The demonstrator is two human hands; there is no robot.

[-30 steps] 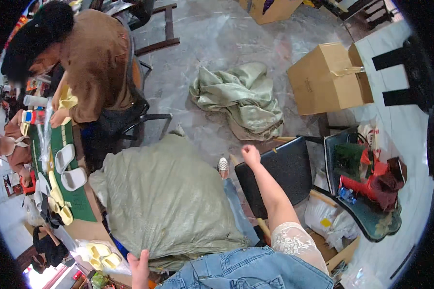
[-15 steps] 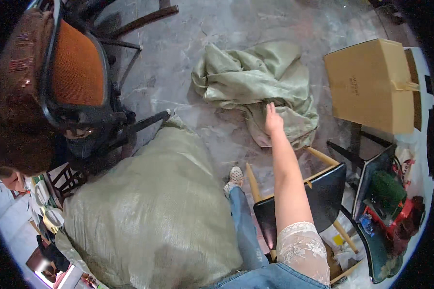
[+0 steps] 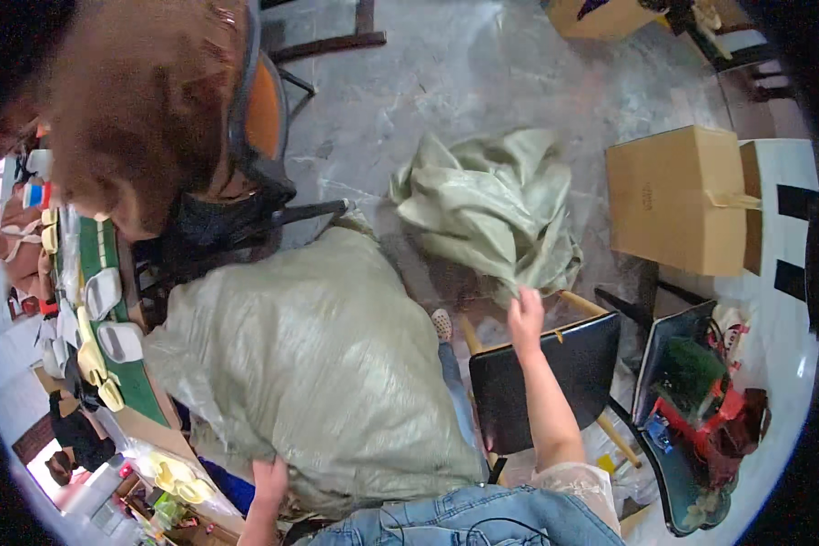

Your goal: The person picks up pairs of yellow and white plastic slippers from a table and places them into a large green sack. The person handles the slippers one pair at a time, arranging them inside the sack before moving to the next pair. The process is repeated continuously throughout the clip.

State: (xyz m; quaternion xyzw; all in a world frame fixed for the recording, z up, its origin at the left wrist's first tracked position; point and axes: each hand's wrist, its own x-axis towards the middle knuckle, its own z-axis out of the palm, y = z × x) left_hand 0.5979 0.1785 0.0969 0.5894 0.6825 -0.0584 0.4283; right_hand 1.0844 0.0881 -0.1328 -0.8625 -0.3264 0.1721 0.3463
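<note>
Reaching out over the black-seated wooden chair [image 3: 555, 382], my right hand [image 3: 525, 314] has closed on the lower edge of the crumpled, empty pale green woven sack [image 3: 491, 209], which lies on the grey concrete floor [image 3: 482, 82] just beyond the chair. I read the fingers as curled together and pinching a fold of the cloth, though motion blur keeps me from making out each one. My left hand [image 3: 269, 480] sits low in the head view, pressed against the near underside of the big stuffed pale green woven sack [image 3: 309, 364] that stands between my knees and a green-topped worktable [image 3: 123, 382]; its fingers are tucked against the fabric and I cannot tell whether they grip it or only rest there. A foot in a light perforated shoe [image 3: 441, 323] shows between the full sack and the chair.

To my left, a person in a brown top [image 3: 146, 100] sits in a black office chair with an orange back [image 3: 264, 118], close to the full sack. Yellow and white moulded pieces [image 3: 100, 341] lie along the worktable. On my right stands a closed brown cardboard box [image 3: 678, 196], well apart from the empty sack, and nearer me a dark tray of red and green parts [image 3: 701, 400].
</note>
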